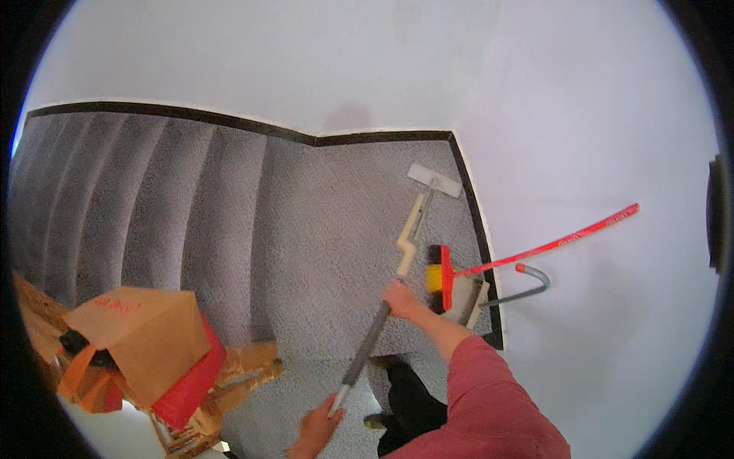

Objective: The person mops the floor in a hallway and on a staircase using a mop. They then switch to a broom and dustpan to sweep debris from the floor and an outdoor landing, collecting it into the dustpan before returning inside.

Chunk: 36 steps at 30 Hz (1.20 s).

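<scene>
A flat white mop-like head (434, 179) lies on the terrazzo-like floor of a stair landing, close to the dark skirting in the far right corner. Its long handle (369, 344), cream and bent near the head, grey farther down, runs back towards me. My right hand (401, 298) is closed around the upper part, where cream meets grey. Lower down, my left hand (318, 427) grips the metal end of the handle. Beside my right hand a broom with a red and yellow head (440, 278) leans on the wall by its red handle (550, 244).
Stairs (155, 206) lie at the left. A dustpan (467, 304) with a hooked grey handle (524, 294) stands against the right wall. At lower left, a cardboard box (143, 338), a red bag (198, 378) and an orange bag (89, 381) are piled by a wooden rail.
</scene>
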Each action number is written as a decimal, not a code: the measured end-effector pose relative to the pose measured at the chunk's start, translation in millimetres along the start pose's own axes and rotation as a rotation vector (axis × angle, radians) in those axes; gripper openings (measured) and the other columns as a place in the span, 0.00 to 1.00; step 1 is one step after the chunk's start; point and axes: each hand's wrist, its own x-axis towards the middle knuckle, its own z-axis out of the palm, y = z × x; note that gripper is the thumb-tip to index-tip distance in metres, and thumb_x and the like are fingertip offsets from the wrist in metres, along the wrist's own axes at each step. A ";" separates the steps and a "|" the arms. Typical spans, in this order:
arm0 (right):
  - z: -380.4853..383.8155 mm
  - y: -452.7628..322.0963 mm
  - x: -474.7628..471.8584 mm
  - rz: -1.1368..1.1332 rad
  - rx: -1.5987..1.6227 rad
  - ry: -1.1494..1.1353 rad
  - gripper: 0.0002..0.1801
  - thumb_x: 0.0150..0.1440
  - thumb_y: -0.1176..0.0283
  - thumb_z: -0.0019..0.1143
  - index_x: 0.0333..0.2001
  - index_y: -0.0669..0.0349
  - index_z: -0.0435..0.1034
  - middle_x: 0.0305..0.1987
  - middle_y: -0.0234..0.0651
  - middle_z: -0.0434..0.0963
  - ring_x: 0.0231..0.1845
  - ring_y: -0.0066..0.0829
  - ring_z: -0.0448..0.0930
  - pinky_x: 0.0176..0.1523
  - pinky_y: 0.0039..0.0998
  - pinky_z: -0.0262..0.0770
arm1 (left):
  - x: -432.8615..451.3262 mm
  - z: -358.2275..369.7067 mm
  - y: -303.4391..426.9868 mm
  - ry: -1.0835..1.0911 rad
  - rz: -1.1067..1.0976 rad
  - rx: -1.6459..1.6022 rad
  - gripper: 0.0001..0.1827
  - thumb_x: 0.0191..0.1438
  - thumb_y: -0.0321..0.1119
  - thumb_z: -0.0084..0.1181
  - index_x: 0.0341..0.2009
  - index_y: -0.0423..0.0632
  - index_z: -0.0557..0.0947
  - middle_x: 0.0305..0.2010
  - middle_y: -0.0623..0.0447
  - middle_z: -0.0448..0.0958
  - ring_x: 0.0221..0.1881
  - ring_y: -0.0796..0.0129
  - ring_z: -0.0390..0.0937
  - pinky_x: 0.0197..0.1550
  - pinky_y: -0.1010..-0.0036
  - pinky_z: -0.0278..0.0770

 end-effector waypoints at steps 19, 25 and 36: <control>-43.9 -446.2 -252.3 -0.573 0.281 -0.532 0.10 0.44 0.66 0.54 0.32 0.57 0.71 0.36 0.43 0.70 0.44 0.42 0.66 0.32 0.66 0.61 | -519.1 -42.0 -61.8 0.228 -0.589 -0.068 0.22 0.48 0.38 0.59 0.48 0.45 0.75 0.15 0.53 0.65 0.16 0.74 0.58 0.17 0.72 0.58; -53.2 -446.4 -268.2 -0.809 0.377 -0.754 0.06 0.48 0.65 0.50 0.30 0.53 0.69 0.37 0.38 0.69 0.44 0.42 0.66 0.33 0.63 0.64 | -563.5 -10.8 -24.9 0.358 -0.902 -0.384 0.19 0.48 0.30 0.59 0.46 0.39 0.76 0.25 0.50 0.78 0.23 0.73 0.73 0.23 0.78 0.70; -96.5 -326.8 -172.8 -0.877 0.213 -0.597 0.09 0.49 0.70 0.46 0.35 0.53 0.68 0.38 0.34 0.67 0.46 0.41 0.65 0.35 0.58 0.61 | -464.4 52.2 43.0 0.565 -0.836 -0.490 0.17 0.46 0.31 0.63 0.42 0.41 0.79 0.23 0.60 0.74 0.25 0.80 0.67 0.26 0.80 0.67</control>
